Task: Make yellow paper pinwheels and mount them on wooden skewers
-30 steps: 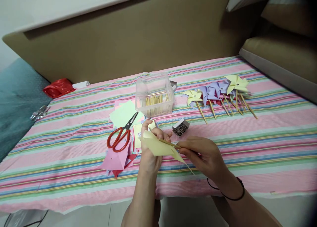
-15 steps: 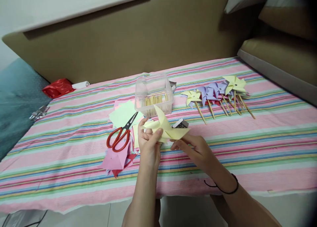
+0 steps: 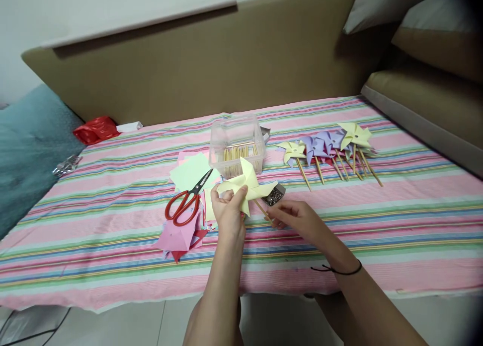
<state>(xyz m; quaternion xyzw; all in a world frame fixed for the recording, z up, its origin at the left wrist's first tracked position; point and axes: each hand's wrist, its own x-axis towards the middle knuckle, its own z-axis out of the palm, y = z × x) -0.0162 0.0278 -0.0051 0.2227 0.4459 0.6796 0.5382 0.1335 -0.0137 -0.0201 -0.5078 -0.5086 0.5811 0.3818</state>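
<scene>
A yellow paper pinwheel (image 3: 250, 181) is pinched by my left hand (image 3: 231, 211), the thumb pressed on its middle. From behind the paper a thin wooden stick (image 3: 263, 210) slants down to the right, and the fingers of my right hand (image 3: 289, 216) are closed on its lower end. Just beyond that hand lies a small open box of metal pins (image 3: 274, 195). Behind the pinwheel stands a clear plastic box (image 3: 236, 124) with wooden sticks (image 3: 237, 153) inside. How the stick joins the paper is hidden.
Red-handled scissors (image 3: 184, 205) rest on coloured paper sheets (image 3: 191, 172) at left, near pink cut paper (image 3: 177, 235). Several finished pinwheels (image 3: 328, 142) lie at right on the striped cloth (image 3: 339, 255). A red plastic bag (image 3: 96, 130) sits at the far left.
My right hand has moved slightly right and away from the paper, and the stick now shows between it and the pinwheel. The pin box is less covered. The view has shifted a little.
</scene>
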